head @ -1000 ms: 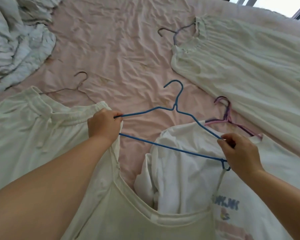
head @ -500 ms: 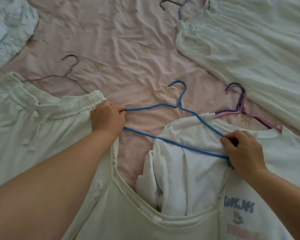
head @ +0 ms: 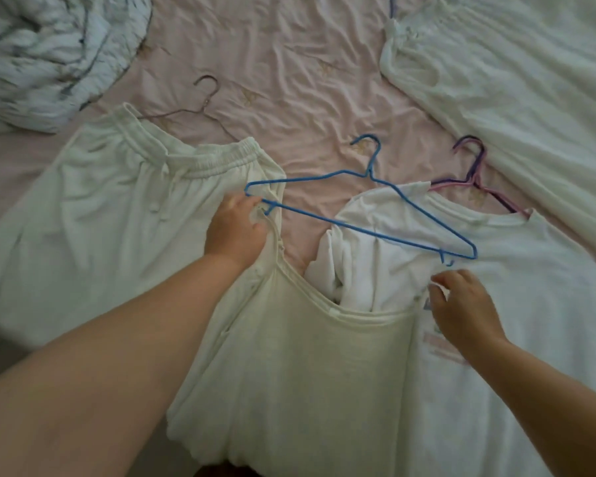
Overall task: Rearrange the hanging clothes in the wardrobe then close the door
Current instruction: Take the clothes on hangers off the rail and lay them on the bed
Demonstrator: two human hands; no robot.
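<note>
I see a pink sheet under four pale garments. Nearest lies my cream camisole, overlapping a white tee to its right. The blue hanger lies flat across the two. My left hand pinches the camisole's left strap at the hanger's left end. My right hand, fingers loosely curled, pinches the tee's fabric just near of the hanger's right end.

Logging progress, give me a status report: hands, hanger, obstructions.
Left hand pinching camisole strap at blue hanger. Right hand off hanger, fingers curled on white T-shirt. Nothing obstructing.
</note>
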